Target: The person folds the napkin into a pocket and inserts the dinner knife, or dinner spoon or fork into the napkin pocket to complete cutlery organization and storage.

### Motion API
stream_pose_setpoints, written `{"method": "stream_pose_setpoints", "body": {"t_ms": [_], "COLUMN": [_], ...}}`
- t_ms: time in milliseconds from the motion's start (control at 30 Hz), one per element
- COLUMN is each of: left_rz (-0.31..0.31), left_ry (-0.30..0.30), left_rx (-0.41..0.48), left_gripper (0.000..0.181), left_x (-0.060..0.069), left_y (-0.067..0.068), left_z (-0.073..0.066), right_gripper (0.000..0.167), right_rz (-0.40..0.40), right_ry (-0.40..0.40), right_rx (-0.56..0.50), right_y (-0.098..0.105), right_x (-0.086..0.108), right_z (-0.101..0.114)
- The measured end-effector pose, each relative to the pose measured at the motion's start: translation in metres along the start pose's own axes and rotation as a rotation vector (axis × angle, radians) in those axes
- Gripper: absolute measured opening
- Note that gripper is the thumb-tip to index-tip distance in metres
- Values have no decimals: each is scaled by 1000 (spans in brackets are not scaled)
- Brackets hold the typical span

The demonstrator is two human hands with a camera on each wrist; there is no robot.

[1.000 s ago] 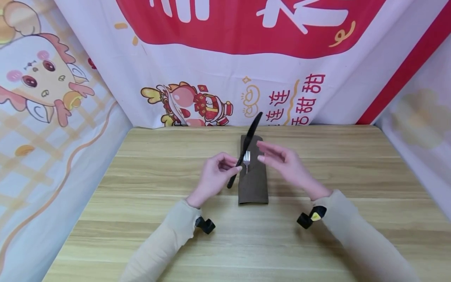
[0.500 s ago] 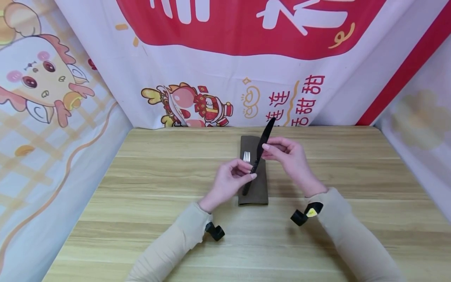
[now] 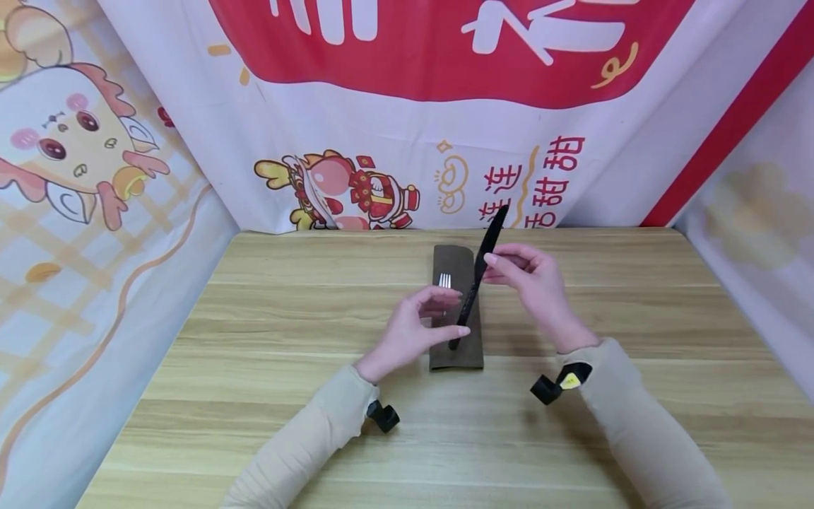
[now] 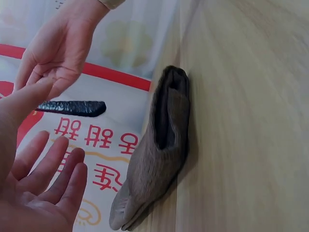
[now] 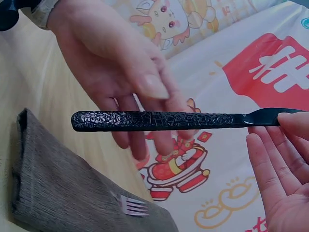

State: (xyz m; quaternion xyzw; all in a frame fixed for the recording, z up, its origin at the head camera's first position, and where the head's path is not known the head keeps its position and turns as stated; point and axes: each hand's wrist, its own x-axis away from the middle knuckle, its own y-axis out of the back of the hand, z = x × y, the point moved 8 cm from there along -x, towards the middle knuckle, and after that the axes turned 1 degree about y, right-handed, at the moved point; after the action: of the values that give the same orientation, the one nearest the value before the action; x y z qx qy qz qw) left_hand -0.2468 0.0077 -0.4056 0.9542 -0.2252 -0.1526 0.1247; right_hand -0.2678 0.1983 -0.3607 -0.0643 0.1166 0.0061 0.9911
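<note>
A black table knife (image 3: pixel 472 297) with a textured handle (image 5: pixel 154 121) is held up off the table at a slant. My right hand (image 3: pixel 537 286) pinches it between thumb and fingers where the blade meets the handle. Around the handle's lower part, my left hand (image 3: pixel 413 329) has its thumb and fingers spread, and the left wrist view shows them apart from the knife. Below lies a folded grey-brown napkin (image 3: pixel 458 359), its end fold open in the left wrist view. A silver fork (image 5: pixel 134 206) is tucked into it with only the tines end showing.
The napkin lies on a wood-grain table (image 3: pixel 286 339). A printed white and red cloth (image 3: pixel 407 120) hangs behind the table's far edge, with more cloth along the left and right sides. Each wrist carries a small black camera mount (image 3: pixel 384 417).
The knife has moved right, from my left hand's pinch into my right hand's. My right fingers closed on it, and my left fingers have since let go and spread.
</note>
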Motion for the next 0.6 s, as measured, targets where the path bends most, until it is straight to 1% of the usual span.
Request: {"method": "stream_pose_setpoints", "body": {"t_ms": [133,300,367,467,600], "left_rz": [83,182,236,332,448], "left_ry": [-30,-15,-11,-26,-48], "left_rx": [-142,-311,-394,-502,-607], "left_gripper": [66,80,85,93,104], "left_x": [5,11,14,20,29], "left_y": [-2,-9,-15,-26,-41], "left_z": [-1,3,4,6,9], "right_gripper": [17,14,14,16,17], "right_rz": [-14,-40,-57,-90,-111], "right_ry": [39,71,80,90,80], "right_rx": [-43,-108,-134,-187,-220], "right_y": [11,26,33,42,50], "right_x": [-3,-7,-8,-11,-13], "right_z": [8,20,25,31,33]}}
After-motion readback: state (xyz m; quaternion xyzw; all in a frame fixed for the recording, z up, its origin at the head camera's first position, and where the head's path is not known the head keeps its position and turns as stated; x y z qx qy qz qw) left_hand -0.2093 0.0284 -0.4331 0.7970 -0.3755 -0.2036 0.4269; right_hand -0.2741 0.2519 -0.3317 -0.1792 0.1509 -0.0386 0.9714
